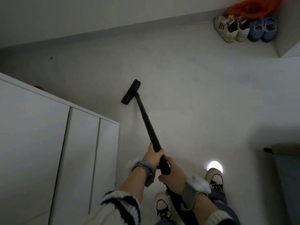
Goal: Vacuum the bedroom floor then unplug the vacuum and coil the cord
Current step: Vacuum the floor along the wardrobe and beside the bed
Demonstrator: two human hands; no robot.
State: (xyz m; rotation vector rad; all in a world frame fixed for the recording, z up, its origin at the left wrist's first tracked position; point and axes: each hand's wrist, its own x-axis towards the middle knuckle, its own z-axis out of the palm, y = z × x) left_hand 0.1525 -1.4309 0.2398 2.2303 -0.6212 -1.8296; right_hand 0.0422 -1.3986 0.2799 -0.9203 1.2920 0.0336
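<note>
A black vacuum wand (146, 122) slants from my hands down to a flat black floor head (131, 92) resting on the pale floor (203, 98) near the middle of the view. My left hand (153, 157) grips the wand higher up, fingers wrapped round it. Just behind it my right hand (172, 175) holds the thicker handle end. The vacuum's body, cord and plug are out of sight.
A white cabinet (48, 143) with several doors fills the left side. White sneakers (230, 29), blue shoes (263, 30) and an orange bag (253, 6) sit by the far wall at upper right. My two feet stand at the bottom; a dark object (285, 176) sits at right.
</note>
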